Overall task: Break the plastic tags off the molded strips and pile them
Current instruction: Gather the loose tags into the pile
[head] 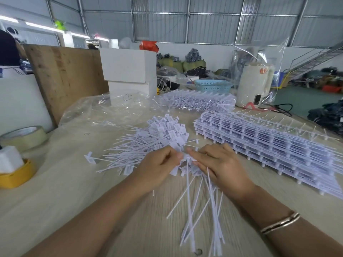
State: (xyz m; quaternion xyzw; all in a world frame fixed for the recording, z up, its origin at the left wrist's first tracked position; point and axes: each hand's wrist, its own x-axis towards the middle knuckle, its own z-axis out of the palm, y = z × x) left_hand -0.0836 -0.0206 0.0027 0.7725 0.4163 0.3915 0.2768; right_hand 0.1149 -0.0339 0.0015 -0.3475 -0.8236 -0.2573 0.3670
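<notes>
**Both hands on a bunch of tags at the desk's centre**

Head view: the left hand point(157, 166) and right hand point(220, 166) meet at the middle of the frame, fingers curled and pinching a bunch of tags point(187, 162) between them; the blur makes it hard to say just which fingers hold which piece. The bunch's long thin tails fan down toward 6 o'clock across the desk point(74, 201). Just beyond the hands, toward 11 o'clock, lies the pile point(157, 138) of loose tags, heads up and tails spread to the left. At 3 o'clock, just beside the right hand, sits a stack of strips point(269, 143); a second stack point(196, 101) lies farther off at 12 o'clock. A clear bag point(111, 110) lies crumpled at 10 o'clock. At 9 o'clock are a tape roll point(24, 136) and a yellow holder point(16, 175). A bracelet point(280, 222) circles the right forearm.
</notes>
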